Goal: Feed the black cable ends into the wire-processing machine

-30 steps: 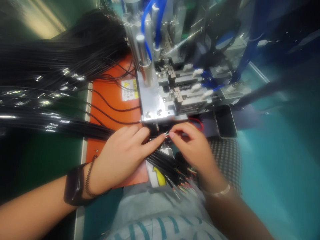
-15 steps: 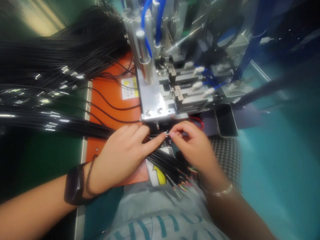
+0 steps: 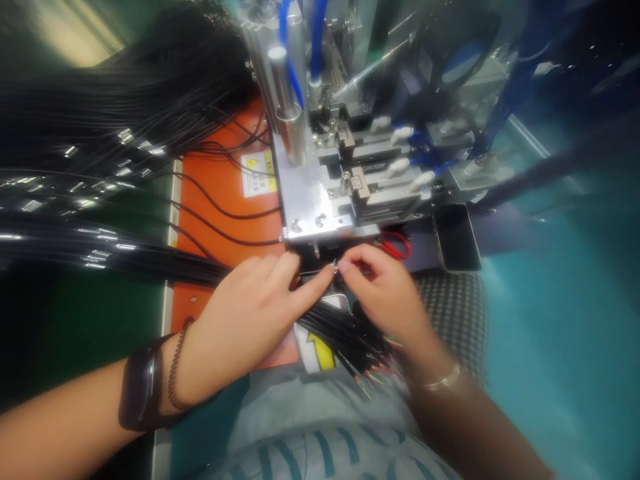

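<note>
My left hand (image 3: 247, 313) rests on an orange plate (image 3: 220, 190), fingers closed on a thin black cable (image 3: 313, 272) whose tip sits at the mouth of a metal machine (image 3: 320, 193). My right hand (image 3: 385, 290) meets it fingertip to fingertip, pinching the same cable's end just below the machine's front edge. A bundle of black cables (image 3: 345, 333) with stripped coloured ends lies under both hands, running toward my lap.
A large mass of black cables (image 3: 100, 133) with shiny plugs spreads over the left side. Blue hoses (image 3: 313, 40) rise from the machine. A dark phone (image 3: 456, 237) lies right of the hands, and a red wire loop (image 3: 397, 245) shows under the machine.
Both hands stay pinched together at the machine's front; the view has shifted slightly, and the hands have edged a little upward toward the machine.
</note>
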A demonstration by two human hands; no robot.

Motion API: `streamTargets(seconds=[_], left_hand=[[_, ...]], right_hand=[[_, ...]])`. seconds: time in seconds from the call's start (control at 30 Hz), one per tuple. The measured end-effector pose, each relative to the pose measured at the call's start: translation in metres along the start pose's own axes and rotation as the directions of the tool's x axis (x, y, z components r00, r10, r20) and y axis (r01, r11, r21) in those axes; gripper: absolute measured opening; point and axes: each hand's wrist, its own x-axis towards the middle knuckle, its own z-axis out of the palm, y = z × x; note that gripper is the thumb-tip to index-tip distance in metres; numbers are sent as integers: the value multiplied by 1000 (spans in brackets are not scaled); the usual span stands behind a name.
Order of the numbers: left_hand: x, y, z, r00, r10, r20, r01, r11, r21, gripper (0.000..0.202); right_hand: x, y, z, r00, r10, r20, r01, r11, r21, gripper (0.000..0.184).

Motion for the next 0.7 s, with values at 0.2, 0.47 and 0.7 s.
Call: streamTargets(seconds=[0.2,0.47,0.7], left_hand=[[2,2,-4,1000,-26,1,26,1000,12,62],[1,-3,-9,989,-83,-121,81,997,-18,20],[0,0,-16,993,-62,-96,58,997,-49,21]], right_hand=[[5,12,7,991,109,78,-123,971,206,12],[3,6,2,1000,10,16,-12,986,168,13],[-1,-8,2,999,-48,-26,46,997,-62,10]])
